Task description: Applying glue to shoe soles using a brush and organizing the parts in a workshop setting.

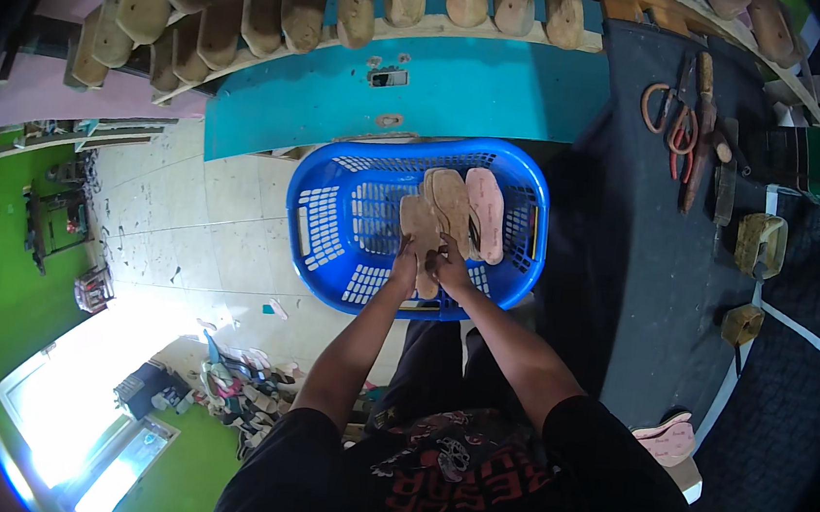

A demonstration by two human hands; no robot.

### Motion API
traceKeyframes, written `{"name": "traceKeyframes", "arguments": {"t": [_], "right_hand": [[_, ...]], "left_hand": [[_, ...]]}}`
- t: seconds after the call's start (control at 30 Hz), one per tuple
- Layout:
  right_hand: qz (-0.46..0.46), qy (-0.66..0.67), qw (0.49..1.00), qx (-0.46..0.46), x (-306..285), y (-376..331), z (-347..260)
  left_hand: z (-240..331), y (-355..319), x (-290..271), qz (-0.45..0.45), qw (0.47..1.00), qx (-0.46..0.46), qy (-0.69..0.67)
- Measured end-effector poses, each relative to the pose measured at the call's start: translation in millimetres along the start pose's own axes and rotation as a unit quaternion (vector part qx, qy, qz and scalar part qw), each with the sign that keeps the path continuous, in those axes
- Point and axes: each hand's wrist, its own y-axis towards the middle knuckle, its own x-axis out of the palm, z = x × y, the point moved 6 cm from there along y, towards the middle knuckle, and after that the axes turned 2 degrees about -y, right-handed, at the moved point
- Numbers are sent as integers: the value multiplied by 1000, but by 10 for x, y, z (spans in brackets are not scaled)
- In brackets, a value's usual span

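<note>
Over a blue plastic laundry basket, my left hand and my right hand grip a brown shoe sole by its near end. The left fingers close on its left edge; the right fingers close on its right side. Just beyond and to the right of it, more brown soles lie overlapped in the basket. Beside those, at the basket's right, lie pink insoles. The undersides of the held sole are hidden from me.
A teal board stands beyond the basket, under racks of wooden shoe lasts. On the dark-covered table at right lie scissors, red-handled pliers and a hammer. Shoes and scraps are piled lower left.
</note>
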Motion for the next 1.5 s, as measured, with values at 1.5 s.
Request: {"name": "traceKeyframes", "arguments": {"t": [1.5], "right_hand": [[388,176,858,-288,-1749,-4649,-1133]], "left_hand": [[-632,-3060,4391,-635,650,-196,368]]}}
